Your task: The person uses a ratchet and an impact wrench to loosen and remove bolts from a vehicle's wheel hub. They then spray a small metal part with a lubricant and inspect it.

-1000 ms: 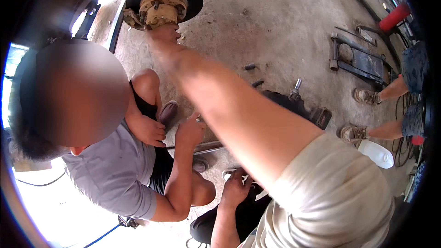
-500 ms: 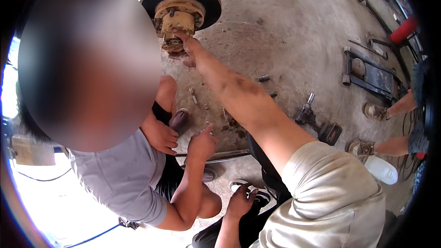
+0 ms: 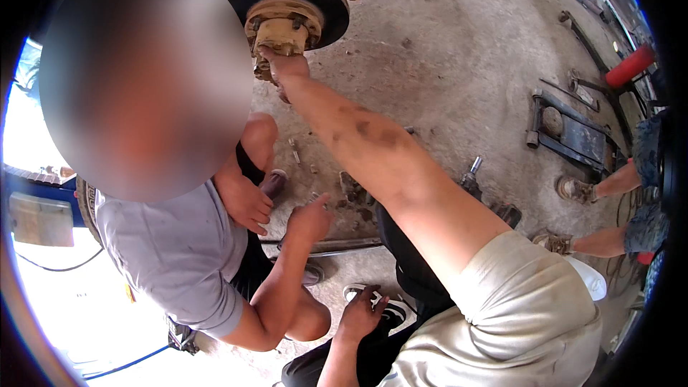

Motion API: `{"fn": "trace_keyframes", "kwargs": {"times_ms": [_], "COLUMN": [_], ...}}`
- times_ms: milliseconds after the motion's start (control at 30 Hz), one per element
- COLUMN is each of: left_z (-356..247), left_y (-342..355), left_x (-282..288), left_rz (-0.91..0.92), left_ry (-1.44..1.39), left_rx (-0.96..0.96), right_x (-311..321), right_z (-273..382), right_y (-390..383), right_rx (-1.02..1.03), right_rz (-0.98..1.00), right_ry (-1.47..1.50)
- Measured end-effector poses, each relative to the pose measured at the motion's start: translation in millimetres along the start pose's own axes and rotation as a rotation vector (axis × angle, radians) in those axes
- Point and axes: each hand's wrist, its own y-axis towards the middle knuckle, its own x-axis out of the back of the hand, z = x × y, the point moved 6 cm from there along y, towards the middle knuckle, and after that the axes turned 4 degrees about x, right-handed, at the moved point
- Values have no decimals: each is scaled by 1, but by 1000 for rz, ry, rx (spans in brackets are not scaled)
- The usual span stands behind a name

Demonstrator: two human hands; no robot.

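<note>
My right arm stretches forward to a dirty, tan wheel hub (image 3: 281,34) mounted on a dark brake disc (image 3: 326,11). My right hand (image 3: 288,68) is closed round the hub's outer end, its fingers partly hidden behind it. Low in the view, my left hand (image 3: 360,315) rests by my black-trousered leg with fingers loosely apart and nothing in it. Beyond that leg, a cordless impact wrench (image 3: 471,180) lies on the floor, partly covered by my right arm. A small metal socket or bolt (image 3: 294,152) lies below the hub.
A person in a grey shirt (image 3: 172,244) crouches at the left, one hand (image 3: 309,221) held out near my arm. A long metal bar (image 3: 344,247) crosses the floor. Rightward are a black metal frame (image 3: 582,135), a red cylinder (image 3: 631,66) and another person's legs (image 3: 609,180).
My right hand has shifted its hold on the hub, its fingers now wrapping more over the end. The whole view has moved slightly. My left hand stays by my leg.
</note>
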Motion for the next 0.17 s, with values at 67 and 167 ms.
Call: {"fn": "trace_keyframes", "kwargs": {"times_ms": [67,167], "left_z": [-1,5], "left_y": [0,-2], "left_x": [-3,-9], "left_rz": [20,8], "left_ry": [-18,-20], "left_rx": [22,12], "right_x": [5,4], "right_z": [-2,10], "right_y": [2,-25], "right_rx": [-9,-72], "right_rz": [-22,-3], "right_ry": [-158,-324]}}
